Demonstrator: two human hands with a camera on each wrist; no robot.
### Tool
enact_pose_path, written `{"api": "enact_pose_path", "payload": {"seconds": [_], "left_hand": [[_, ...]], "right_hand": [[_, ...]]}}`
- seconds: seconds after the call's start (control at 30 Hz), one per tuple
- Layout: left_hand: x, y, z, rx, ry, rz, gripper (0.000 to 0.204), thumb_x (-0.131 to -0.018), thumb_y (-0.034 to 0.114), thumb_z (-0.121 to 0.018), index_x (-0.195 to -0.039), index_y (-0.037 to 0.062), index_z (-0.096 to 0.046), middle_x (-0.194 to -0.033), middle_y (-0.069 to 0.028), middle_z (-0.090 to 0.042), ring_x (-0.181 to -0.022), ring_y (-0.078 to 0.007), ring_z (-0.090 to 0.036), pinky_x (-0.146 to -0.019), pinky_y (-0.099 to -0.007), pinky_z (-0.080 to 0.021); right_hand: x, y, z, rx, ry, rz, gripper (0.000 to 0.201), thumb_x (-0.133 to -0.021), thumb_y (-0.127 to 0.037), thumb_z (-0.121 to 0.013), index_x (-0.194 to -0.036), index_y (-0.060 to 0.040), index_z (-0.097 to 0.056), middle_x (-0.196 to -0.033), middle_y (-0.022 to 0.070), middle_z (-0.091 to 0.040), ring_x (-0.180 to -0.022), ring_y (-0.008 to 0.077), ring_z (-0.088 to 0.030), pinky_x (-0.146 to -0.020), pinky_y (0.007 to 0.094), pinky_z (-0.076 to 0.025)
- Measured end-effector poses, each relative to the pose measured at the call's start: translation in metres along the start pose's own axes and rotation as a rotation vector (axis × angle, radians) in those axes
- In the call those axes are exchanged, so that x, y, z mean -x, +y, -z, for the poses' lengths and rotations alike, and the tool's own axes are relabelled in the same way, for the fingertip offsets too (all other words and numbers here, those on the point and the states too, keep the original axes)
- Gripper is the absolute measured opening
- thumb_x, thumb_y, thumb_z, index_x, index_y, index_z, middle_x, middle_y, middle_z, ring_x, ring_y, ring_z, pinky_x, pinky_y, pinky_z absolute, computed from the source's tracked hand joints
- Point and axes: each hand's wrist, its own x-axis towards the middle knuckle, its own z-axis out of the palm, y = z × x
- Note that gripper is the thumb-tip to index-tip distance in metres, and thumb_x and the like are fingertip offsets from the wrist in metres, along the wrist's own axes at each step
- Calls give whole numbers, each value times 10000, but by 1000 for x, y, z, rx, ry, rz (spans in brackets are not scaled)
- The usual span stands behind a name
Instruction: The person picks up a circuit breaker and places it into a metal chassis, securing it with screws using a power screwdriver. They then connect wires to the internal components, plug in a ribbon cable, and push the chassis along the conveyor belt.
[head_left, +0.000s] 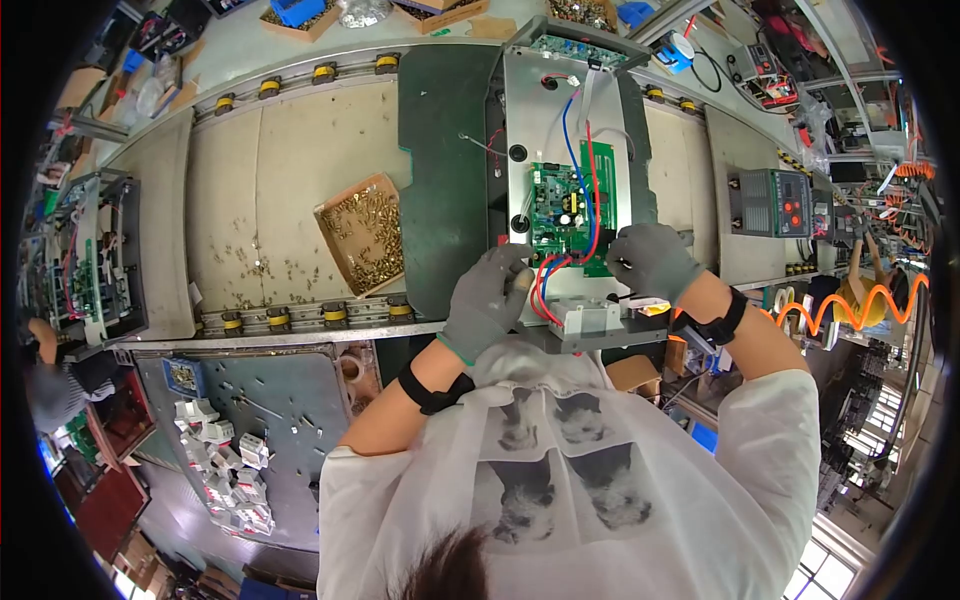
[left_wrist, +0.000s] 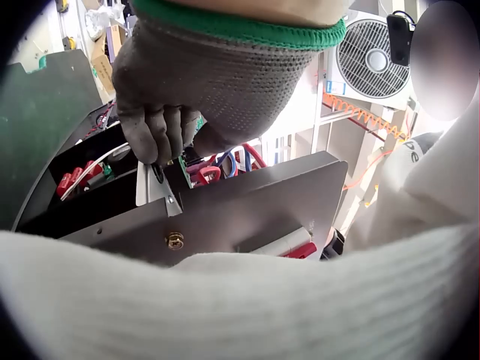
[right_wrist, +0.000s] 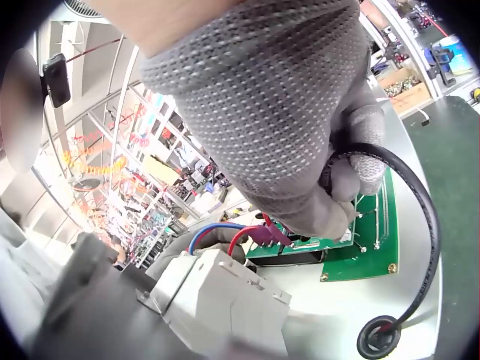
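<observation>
My gloved left hand (head_left: 490,295) is at the near left side of an open metal chassis (head_left: 520,110), beside the green circuit board (head_left: 550,205). In the left wrist view, its fingers (left_wrist: 154,139) point down past a metal bracket (left_wrist: 152,187); what they hold, if anything, I cannot tell. My gloved right hand (head_left: 650,260) is over the board's near right corner. Its curled fingers grip a black cable (right_wrist: 429,225) that loops up from a grommet (right_wrist: 379,337). Red and blue wires (head_left: 594,190) cross the board toward a pale grey block (head_left: 582,318).
A cardboard box of small brass-coloured parts (head_left: 360,235) lies left on the conveyor, with loose pieces scattered beside it. A grey device with red knobs (head_left: 775,203) stands right. Several white parts (head_left: 235,470) lie on a lower table at left. An orange coiled hose (head_left: 860,305) hangs right.
</observation>
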Motion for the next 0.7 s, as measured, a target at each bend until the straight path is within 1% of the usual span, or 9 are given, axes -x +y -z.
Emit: {"api": "enact_pose_path", "payload": {"seconds": [0.07,0.17,0.23,0.37,0.47,0.53,0.63,0.67,0.7], "left_hand": [[-1,-2,2,-3,-24,37,251,-866,131,-562,-1103,47,-554,-914,-124,-599,-760,-215,-612,-664,-321,-501],[0,-7,2,31,-16,29,245,-865,127,-564,-1096,46,-556,-917,-125,-612,-778,-212,-622,-677,-315,-503],[0,-13,0,36,-15,18,245,-866,126,-563,-1096,44,-552,-910,-126,-619,-778,-209,-625,-682,-312,-503],[1,-13,1,87,0,42,262,-870,122,-559,-1116,34,-532,-868,-123,-631,-769,-203,-632,-688,-308,-504],[2,-17,0,98,-4,35,284,-871,116,-554,-1139,29,-515,-858,-118,-630,-773,-197,-637,-687,-303,-502],[0,-16,3,112,-13,58,290,-872,113,-552,-1146,28,-508,-852,-116,-628,-772,-193,-635,-686,-303,-501],[-2,-18,5,185,-3,89,279,-869,111,-551,-1133,28,-518,-861,-112,-626,-766,-183,-629,-684,-300,-498],[-3,-19,5,245,9,103,261,-866,111,-553,-1113,29,-534,-876,-110,-626,-762,-178,-625,-684,-298,-496],[-8,-21,5,240,15,92,261,-866,111,-553,-1113,29,-534,-876,-110,-626,-762,-178,-625,-684,-298,-496]], "right_hand": [[-5,-5,4,-7,-44,-15,90,-741,-178,-600,-760,-105,-650,-717,95,-612,-717,300,-605,-609,425,-476],[-11,-10,9,7,-93,-97,86,-725,-169,-600,-746,-116,-665,-698,98,-630,-715,299,-615,-620,416,-483],[-12,-9,13,-57,-160,-187,85,-705,-167,-614,-741,-135,-685,-708,92,-648,-729,288,-627,-645,402,-489],[-7,6,-6,-114,-73,-131,118,-672,-163,-625,-766,-176,-693,-728,69,-659,-684,293,-624,-627,398,-491],[-12,-7,1,-34,-149,-158,132,-666,-139,-624,-772,-174,-695,-743,68,-663,-711,289,-628,-645,400,-492],[-16,-19,6,141,-259,-155,129,-671,-92,-611,-766,-127,-691,-748,86,-661,-756,291,-632,-677,380,-491],[-15,-14,3,46,-241,-200,140,-668,-94,-613,-781,-130,-686,-755,77,-665,-753,287,-633,-690,375,-491],[-14,-9,1,48,-231,-199,140,-668,-94,-613,-781,-130,-686,-755,77,-665,-753,287,-633,-690,375,-491],[-13,-3,0,-42,-211,-172,149,-670,-103,-616,-796,-134,-691,-760,73,-666,-754,284,-635,-696,374,-492]]}}
